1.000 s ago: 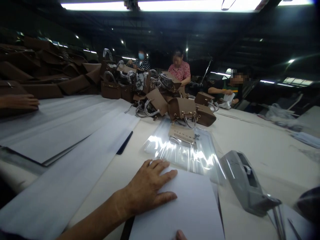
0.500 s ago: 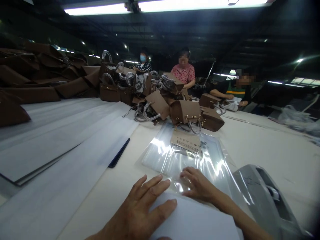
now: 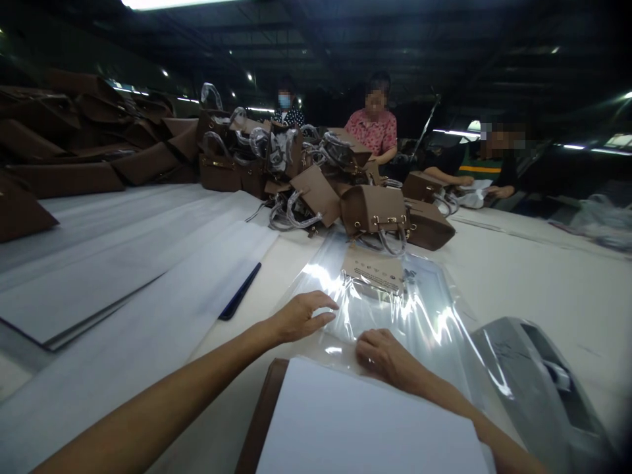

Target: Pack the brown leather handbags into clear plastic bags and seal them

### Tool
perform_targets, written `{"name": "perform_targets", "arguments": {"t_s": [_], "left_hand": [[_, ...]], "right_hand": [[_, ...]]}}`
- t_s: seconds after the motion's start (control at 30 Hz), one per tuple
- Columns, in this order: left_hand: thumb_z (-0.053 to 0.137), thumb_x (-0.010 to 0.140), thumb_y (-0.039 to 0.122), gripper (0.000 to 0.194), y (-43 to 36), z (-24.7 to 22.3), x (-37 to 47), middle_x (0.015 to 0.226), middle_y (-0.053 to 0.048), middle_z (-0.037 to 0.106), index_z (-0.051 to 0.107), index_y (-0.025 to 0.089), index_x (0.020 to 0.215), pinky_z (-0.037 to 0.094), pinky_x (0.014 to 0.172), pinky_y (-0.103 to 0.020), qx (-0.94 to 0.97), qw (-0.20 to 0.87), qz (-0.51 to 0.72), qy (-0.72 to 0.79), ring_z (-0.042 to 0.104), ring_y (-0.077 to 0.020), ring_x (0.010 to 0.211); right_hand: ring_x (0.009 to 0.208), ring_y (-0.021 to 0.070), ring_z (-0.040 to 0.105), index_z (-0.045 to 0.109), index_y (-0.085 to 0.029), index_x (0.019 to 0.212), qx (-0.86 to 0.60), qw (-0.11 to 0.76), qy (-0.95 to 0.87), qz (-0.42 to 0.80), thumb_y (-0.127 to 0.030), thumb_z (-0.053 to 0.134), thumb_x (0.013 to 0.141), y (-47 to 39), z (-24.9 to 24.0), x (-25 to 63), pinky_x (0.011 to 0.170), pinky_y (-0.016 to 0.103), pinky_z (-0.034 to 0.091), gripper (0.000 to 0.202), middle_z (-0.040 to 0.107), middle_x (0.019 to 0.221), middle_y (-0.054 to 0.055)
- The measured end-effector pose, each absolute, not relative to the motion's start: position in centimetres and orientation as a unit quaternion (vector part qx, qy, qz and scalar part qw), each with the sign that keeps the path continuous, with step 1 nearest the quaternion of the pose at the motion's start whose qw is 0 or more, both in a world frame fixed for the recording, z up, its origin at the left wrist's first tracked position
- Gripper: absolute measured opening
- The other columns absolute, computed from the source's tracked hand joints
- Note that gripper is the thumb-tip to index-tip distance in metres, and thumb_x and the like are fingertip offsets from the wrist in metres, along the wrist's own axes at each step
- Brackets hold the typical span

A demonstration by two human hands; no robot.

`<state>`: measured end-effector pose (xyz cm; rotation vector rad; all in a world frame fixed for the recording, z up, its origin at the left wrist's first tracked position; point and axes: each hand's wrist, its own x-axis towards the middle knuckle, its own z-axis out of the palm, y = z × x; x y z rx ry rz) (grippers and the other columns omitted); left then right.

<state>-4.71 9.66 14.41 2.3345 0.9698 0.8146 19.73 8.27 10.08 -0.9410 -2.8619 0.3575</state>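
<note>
Clear plastic bags lie flat and shiny on the table, with a brown printed card at their far end. My left hand is over the near left edge of the plastic, thumb and fingers apart, holding nothing. At the near edge of the plastic, my right hand has its fingers curled together; what they grip, if anything, is too small to tell. Close to me lies a white sheet on a brown piece, its left side showing.
Brown handbags with wrapped handles are heaped beyond the plastic. More brown bags and white sheets lie left, beside a dark blue strip. A grey device stands right. Three people are across the table.
My left hand has left the white sheet and moved forward to the plastic, uncovering the brown piece. My right hand's fingers have closed in. The view has shifted slightly.
</note>
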Motion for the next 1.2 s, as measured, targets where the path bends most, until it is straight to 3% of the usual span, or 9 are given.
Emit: {"name": "perform_targets", "arguments": {"t_s": [0.13,0.27,0.37,0.47,0.63,0.83,0.93,1.03,1.2], "left_hand": [[0.056,0.08,0.037,0.035,10.1,12.8,-4.1,0.105,-0.008,0.06,0.057,0.018,0.109,0.043,0.087,-0.032,0.889,0.234,0.245,0.308,0.055,-0.0192,0.097],[0.069,0.068,0.042,0.054,10.2,11.2,-3.9,0.118,-0.011,0.053,0.052,0.019,0.113,0.041,0.089,-0.042,0.95,0.104,0.138,0.259,0.048,-0.0282,0.108],[0.064,0.074,0.034,0.033,10.2,10.5,-3.8,0.113,-0.01,0.056,0.057,0.019,0.102,0.042,0.085,-0.043,0.95,0.061,0.127,0.278,0.05,-0.0283,0.104],[0.051,0.083,0.024,0.012,10.0,10.6,-3.7,0.101,-0.008,0.061,0.061,0.017,0.085,0.043,0.081,-0.038,0.943,0.069,0.144,0.292,0.054,-0.0239,0.095],[0.046,0.087,0.032,0.025,10.0,12.4,-4.0,0.098,-0.007,0.061,0.059,0.017,0.101,0.044,0.078,-0.026,0.925,0.115,0.188,0.31,0.057,-0.0165,0.089],[0.052,0.083,0.022,0.014,11.4,15.3,-4.4,0.082,-0.003,0.065,0.063,0.014,0.082,0.044,0.07,-0.019,0.9,0.182,0.211,0.335,0.059,-0.0114,0.075],[0.061,0.078,0.032,0.018,11.3,16.7,-3.7,0.078,0.0,0.065,0.062,0.014,0.081,0.044,0.065,-0.015,0.894,0.215,0.208,0.334,0.06,-0.0095,0.072],[0.056,0.08,0.043,0.026,10.7,17.6,-2.2,0.084,0.002,0.066,0.063,0.02,0.09,0.044,0.065,-0.016,0.898,0.192,0.174,0.355,0.06,-0.01,0.077],[0.049,0.084,0.028,0.02,10.7,17.2,-1.1,0.078,-0.003,0.065,0.066,0.019,0.078,0.043,0.059,-0.025,0.882,0.104,0.127,0.442,0.06,-0.0178,0.071]], "right_hand": [[0.074,0.015,0.045,0.05,-0.016,0.075,-0.32,0.065,-0.94,0.098,-0.027,0.038,0.089,8.4,9.3,19.8,0.071,0.033,0.031,0.022,0.052,0.078,0.004],[0.073,0.0141,0.047,0.051,-0.016,0.079,-0.32,0.072,-0.934,0.141,-0.035,0.049,0.084,8.5,9.5,20.0,0.072,0.031,0.032,0.02,0.053,0.079,0.002],[0.075,0.0164,0.047,0.052,-0.016,0.079,-0.322,0.072,-0.931,0.158,-0.042,0.056,0.079,8.5,9.4,19.8,0.074,0.033,0.032,0.026,0.053,0.079,0.003],[0.073,0.0152,0.048,0.053,-0.016,0.075,-0.337,0.086,-0.921,0.176,-0.039,0.044,0.087,8.6,9.8,19.5,0.073,0.033,0.033,0.027,0.054,0.075,0.003],[0.067,0.0105,0.051,0.058,-0.016,0.079,-0.375,0.134,-0.877,0.269,-0.036,0.034,0.092,9.3,13.3,20.1,0.062,0.023,0.039,0.033,0.058,0.074,0.001],[0.058,0.0105,0.044,0.056,-0.016,0.066,-0.454,0.175,-0.819,0.304,-0.038,0.056,0.078,9.7,16.9,20.7,0.055,0.023,0.034,0.025,0.053,0.061,-0.002],[0.053,0.0083,0.037,0.045,-0.016,0.059,-0.47,0.188,-0.793,0.34,-0.039,0.065,0.07,9.6,16.9,20.3,0.049,0.021,0.029,0.033,0.044,0.054,-0.005],[0.052,0.0073,0.031,0.041,-0.016,0.059,-0.458,0.208,-0.777,0.379,-0.047,0.058,0.075,9.5,16.7,19.6,0.047,0.021,0.025,0.039,0.035,0.054,-0.006],[0.055,0.0093,0.039,0.046,-0.016,0.065,-0.434,0.24,-0.845,0.2,-0.042,0.044,0.087,8.8,17.0,19.9,0.052,0.023,0.031,0.034,0.045,0.06,-0.002]]}}
